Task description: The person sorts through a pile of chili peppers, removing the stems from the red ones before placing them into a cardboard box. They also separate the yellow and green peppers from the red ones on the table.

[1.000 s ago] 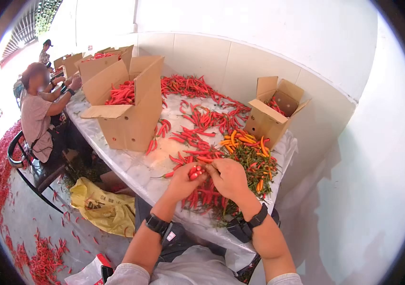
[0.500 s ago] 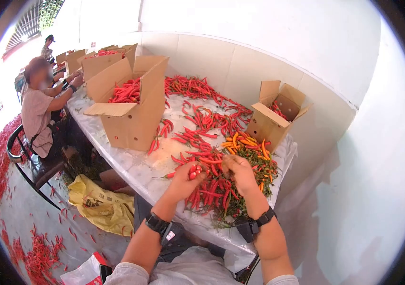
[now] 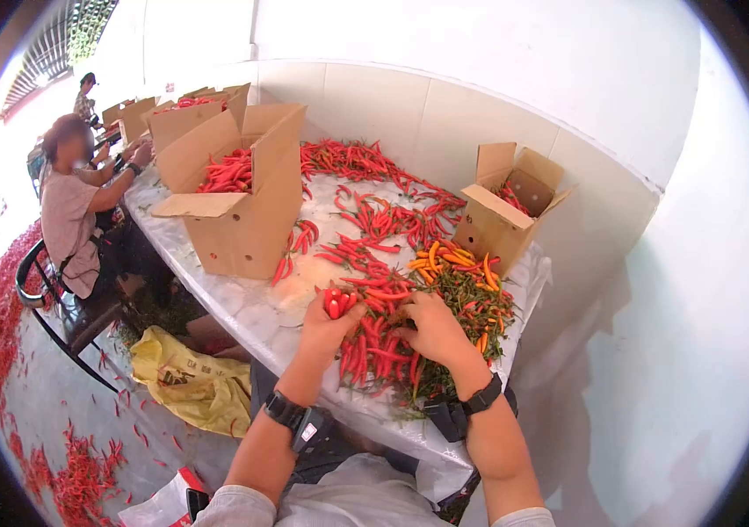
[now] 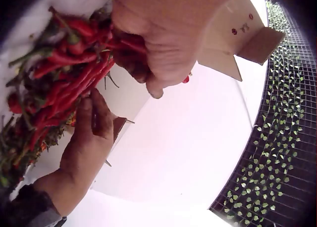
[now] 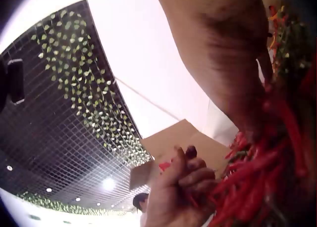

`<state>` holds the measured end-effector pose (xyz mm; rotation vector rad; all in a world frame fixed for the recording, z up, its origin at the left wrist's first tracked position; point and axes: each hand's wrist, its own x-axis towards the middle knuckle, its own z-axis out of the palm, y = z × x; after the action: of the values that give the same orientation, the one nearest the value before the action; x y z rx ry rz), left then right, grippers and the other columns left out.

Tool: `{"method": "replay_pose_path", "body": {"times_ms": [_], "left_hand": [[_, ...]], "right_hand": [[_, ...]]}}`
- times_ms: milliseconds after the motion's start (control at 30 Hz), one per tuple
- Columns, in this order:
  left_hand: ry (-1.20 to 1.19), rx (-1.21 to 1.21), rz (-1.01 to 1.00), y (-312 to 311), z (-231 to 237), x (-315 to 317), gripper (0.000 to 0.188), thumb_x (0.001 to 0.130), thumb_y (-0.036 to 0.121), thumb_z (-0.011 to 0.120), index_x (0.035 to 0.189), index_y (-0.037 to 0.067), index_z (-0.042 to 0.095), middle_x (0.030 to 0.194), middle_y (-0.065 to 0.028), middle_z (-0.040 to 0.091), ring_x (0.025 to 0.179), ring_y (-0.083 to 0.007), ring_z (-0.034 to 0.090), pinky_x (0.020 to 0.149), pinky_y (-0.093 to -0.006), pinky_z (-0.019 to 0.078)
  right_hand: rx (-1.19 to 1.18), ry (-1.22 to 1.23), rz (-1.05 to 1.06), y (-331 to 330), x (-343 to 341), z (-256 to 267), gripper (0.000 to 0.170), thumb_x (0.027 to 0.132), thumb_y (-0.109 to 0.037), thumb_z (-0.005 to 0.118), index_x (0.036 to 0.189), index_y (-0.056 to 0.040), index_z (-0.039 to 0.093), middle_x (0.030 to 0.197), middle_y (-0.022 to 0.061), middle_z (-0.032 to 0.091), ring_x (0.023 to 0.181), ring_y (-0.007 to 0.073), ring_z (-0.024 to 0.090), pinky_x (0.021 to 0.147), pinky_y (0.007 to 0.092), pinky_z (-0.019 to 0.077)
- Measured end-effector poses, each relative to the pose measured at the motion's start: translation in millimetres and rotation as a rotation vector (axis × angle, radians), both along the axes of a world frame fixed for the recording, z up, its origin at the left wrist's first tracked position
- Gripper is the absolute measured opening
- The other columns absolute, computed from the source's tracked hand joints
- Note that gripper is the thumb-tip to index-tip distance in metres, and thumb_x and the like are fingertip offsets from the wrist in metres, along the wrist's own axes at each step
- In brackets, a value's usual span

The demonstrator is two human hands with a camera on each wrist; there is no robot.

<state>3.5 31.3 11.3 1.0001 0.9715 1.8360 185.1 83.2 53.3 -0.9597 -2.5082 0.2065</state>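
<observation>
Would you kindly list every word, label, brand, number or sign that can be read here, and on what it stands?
Nothing can be read for certain.
Yellow sack: printed characters, too small and blurred to read.
Carton: small reddish marks, too blurred to tell whether they are text.
White label by the left wristband: too small to read.

Red chillies point(image 3: 333, 299), left hand point(image 3: 323, 328): partly hidden by fingers; count uncertain. Right hand point(image 3: 433, 329): fingertips dark, blurred in right wrist view; grip indistinct. Seated person point(image 3: 71, 215): face blurred. Yellow sack point(image 3: 194, 385): lettering too small to read. Large carton point(image 3: 234, 241): lower contents hidden by walls. Red-and-white packet point(image 3: 162, 505): cut off by head view's bottom edge.
</observation>
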Motion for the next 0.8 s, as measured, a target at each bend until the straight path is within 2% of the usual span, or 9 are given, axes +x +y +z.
{"method": "replay_pose_path", "body": {"times_ms": [67, 200, 300, 333, 367, 433, 533, 667, 800], "left_hand": [[0.042, 0.005, 0.017, 0.9, 0.3, 1.8, 0.023, 0.080, 0.008, 0.067, 0.097, 0.004, 0.052, 0.073, 0.0003, 0.054, 0.056, -0.0068, 0.047, 0.049, -0.0204, 0.0372], [-0.046, -0.096, -0.087, 2.2, -5.5, -5.4, 0.022, 0.080, 0.007, 0.067, 0.098, 0.003, 0.056, 0.075, 0.0020, 0.056, 0.062, -0.0049, 0.050, 0.054, -0.0200, 0.0421], [-0.059, -0.134, -0.115, 3.1, -7.3, -6.2, 0.021, 0.079, 0.008, 0.068, 0.096, 0.004, 0.057, 0.075, 0.0012, 0.057, 0.062, -0.0052, 0.051, 0.055, -0.0198, 0.0429], [-0.023, -0.163, -0.112, -0.6, -1.7, -5.1, 0.022, 0.078, 0.009, 0.069, 0.096, 0.004, 0.057, 0.076, 0.0007, 0.058, 0.064, -0.0055, 0.052, 0.057, -0.0203, 0.0440], [0.014, -0.193, -0.110, -2.8, 1.0, -3.5, 0.024, 0.077, 0.010, 0.070, 0.096, 0.005, 0.057, 0.077, 0.0003, 0.058, 0.066, -0.0059, 0.053, 0.059, -0.0208, 0.0451], [0.164, -0.067, -0.082, -0.2, -1.2, -0.7, 0.029, 0.074, 0.010, 0.073, 0.097, 0.004, 0.057, 0.081, 0.0001, 0.060, 0.071, -0.0067, 0.054, 0.065, -0.0222, 0.0464], [0.270, 0.021, -0.090, -0.1, -1.3, -1.9, 0.035, 0.069, 0.009, 0.076, 0.098, 0.003, 0.057, 0.087, -0.0002, 0.061, 0.080, -0.0078, 0.056, 0.074, -0.0239, 0.0467], [0.320, 0.041, -0.059, -1.6, 1.2, -1.3, 0.036, 0.067, 0.007, 0.077, 0.098, 0.002, 0.059, 0.092, -0.0013, 0.063, 0.085, -0.0085, 0.057, 0.078, -0.0242, 0.0464], [0.325, 0.068, -0.127, -8.8, 12.8, -0.1, 0.036, 0.067, 0.005, 0.076, 0.098, 0.002, 0.060, 0.094, -0.0026, 0.064, 0.086, -0.0088, 0.057, 0.079, -0.0247, 0.0465]], "right_hand": [[0.024, -0.029, 0.005, 0.0, -0.7, 0.4, 0.019, 0.067, -0.011, 0.070, 0.085, -0.0060, 0.065, 0.094, 0.0105, 0.056, 0.095, 0.0298, 0.050, 0.085, 0.0384, 0.0408], [0.006, 0.083, 0.094, 11.2, 0.2, -2.4, 0.019, 0.068, -0.010, 0.070, 0.086, -0.0041, 0.065, 0.088, 0.0104, 0.058, 0.089, 0.0275, 0.054, 0.080, 0.0358, 0.0433], [-0.183, 0.394, 0.006, 1.9, -3.0, 14.9, 0.016, 0.070, -0.008, 0.069, 0.085, -0.0028, 0.064, 0.087, 0.0093, 0.060, 0.083, 0.0217, 0.058, 0.073, 0.0316, 0.0453], [-0.156, 0.474, 0.005, 2.9, -4.0, 13.4, 0.013, 0.072, -0.005, 0.069, 0.084, -0.0015, 0.064, 0.089, 0.0082, 0.062, 0.079, 0.0166, 0.060, 0.070, 0.0282, 0.0463], [-0.207, 0.539, 0.006, -0.4, -5.4, 16.3, 0.014, 0.072, -0.006, 0.068, 0.084, -0.0021, 0.064, 0.088, 0.0093, 0.063, 0.080, 0.0189, 0.060, 0.071, 0.0293, 0.0464], [-0.309, 0.673, 0.003, -10.5, -10.1, 23.7, 0.016, 0.070, -0.008, 0.068, 0.085, -0.0033, 0.066, 0.086, 0.0114, 0.064, 0.082, 0.0234, 0.061, 0.073, 0.0316, 0.0466], [-0.185, 0.673, 0.070, -9.0, -17.3, 14.9, 0.012, 0.074, -0.003, 0.068, 0.084, 0.0010, 0.063, 0.085, 0.0085, 0.064, 0.078, 0.0161, 0.061, 0.071, 0.0267, 0.0473], [-0.114, 0.637, 0.097, -15.7, -18.7, 22.8, 0.011, 0.073, -0.003, 0.069, 0.083, -0.0011, 0.064, 0.083, 0.0066, 0.062, 0.074, 0.0150, 0.059, 0.067, 0.0265, 0.0461], [-0.078, 0.671, 0.125, -16.2, -21.5, 20.1, 0.010, 0.072, -0.006, 0.070, 0.080, -0.0028, 0.065, 0.079, 0.0047, 0.060, 0.071, 0.0146, 0.057, 0.063, 0.0265, 0.0439]]}}
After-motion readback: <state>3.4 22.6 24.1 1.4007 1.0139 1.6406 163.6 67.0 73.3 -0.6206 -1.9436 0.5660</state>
